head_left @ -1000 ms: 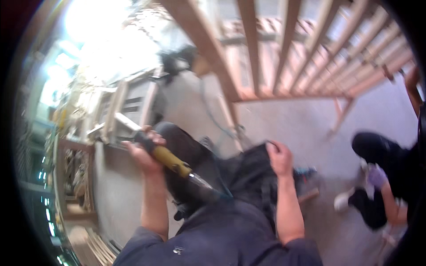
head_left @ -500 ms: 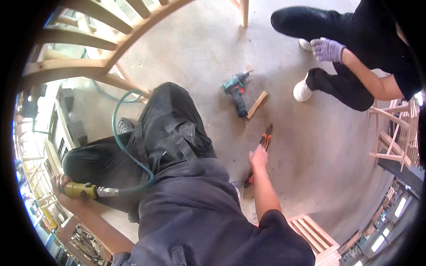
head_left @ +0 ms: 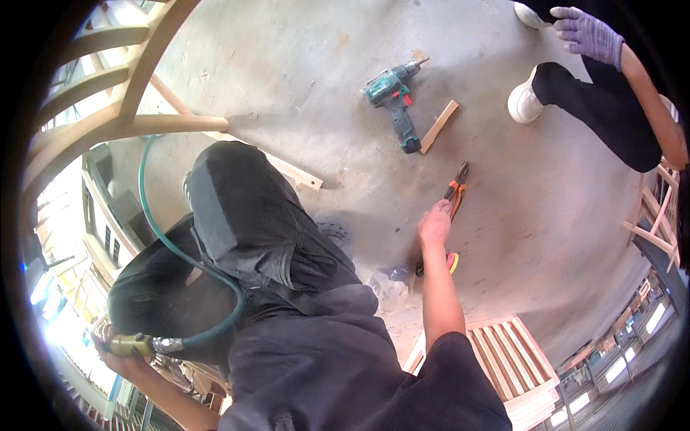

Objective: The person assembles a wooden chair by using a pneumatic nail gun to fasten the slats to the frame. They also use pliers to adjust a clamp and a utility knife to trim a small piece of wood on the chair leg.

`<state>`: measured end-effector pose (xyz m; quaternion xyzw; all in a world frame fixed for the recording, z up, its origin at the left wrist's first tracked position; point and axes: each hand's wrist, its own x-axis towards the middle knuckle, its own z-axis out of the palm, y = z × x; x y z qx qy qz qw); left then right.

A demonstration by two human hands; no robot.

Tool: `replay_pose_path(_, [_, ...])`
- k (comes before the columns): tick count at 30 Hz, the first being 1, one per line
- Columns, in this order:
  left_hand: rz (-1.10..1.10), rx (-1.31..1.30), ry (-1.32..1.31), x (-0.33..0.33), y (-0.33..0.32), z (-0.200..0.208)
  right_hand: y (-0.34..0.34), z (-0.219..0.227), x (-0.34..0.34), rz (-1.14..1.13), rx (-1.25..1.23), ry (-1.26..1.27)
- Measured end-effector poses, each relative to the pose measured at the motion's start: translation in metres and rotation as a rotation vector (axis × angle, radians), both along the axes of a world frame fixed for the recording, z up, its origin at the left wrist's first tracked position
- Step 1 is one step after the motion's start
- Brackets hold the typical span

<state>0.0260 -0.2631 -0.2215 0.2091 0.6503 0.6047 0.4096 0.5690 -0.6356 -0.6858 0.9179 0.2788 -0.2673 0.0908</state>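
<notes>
The concrete floor (head_left: pixel 345 65) fills most of the view, grey and stained in patches. The person's dark trousers (head_left: pixel 248 215) occupy the centre left, knees bent. At upper left stands a pale wooden frame (head_left: pixel 159 54), curved along one edge in this view, with several slats joined to it. A co-worker (head_left: pixel 607 115) is at upper right, in black clothing and white shoes, one hand in a pale purple glove (head_left: pixel 589 37). A stack of slatted wooden panels (head_left: pixel 514 359) is at lower right, partly behind the person's right sleeve. A green hose (head_left: pixel 147 197) descends from beside the frame, crosses the left thigh and meets the metal fitting of a yellow tool (head_left: pixel 131 345). A teal and black drill (head_left: pixel 394 104) lies on its side on the floor, beyond the right hand. The left hand (head_left: pixel 108 350) is clamped round the yellow tool at the far left, beside the left leg; the tool's front end is hidden. The right hand (head_left: pixel 434 225) is closed on the handles of orange-handled pliers (head_left: pixel 458 188), over the floor to the right of the knees; whether the pliers touch the floor cannot be told. A short wood strip (head_left: pixel 439 127) lies just beside the drill's base.
</notes>
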Motion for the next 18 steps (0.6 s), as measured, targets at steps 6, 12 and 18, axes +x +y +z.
replay_pose_path(6, [-0.305, 0.027, -0.498, -0.063, -0.008, 0.004, -0.028, 0.021, 0.022, -0.154, 0.258, 0.208])
replay_pose_path(12, [-0.437, 0.052, -0.412, -0.046, 0.01, -0.009, -0.122, 0.029, 0.055, -0.736, 0.669, 0.102])
replay_pose_path(18, [-0.269, 0.018, 0.096, 0.011, 0.028, -0.018, -0.186, 0.067, 0.015, -0.714, 0.249, -0.315])
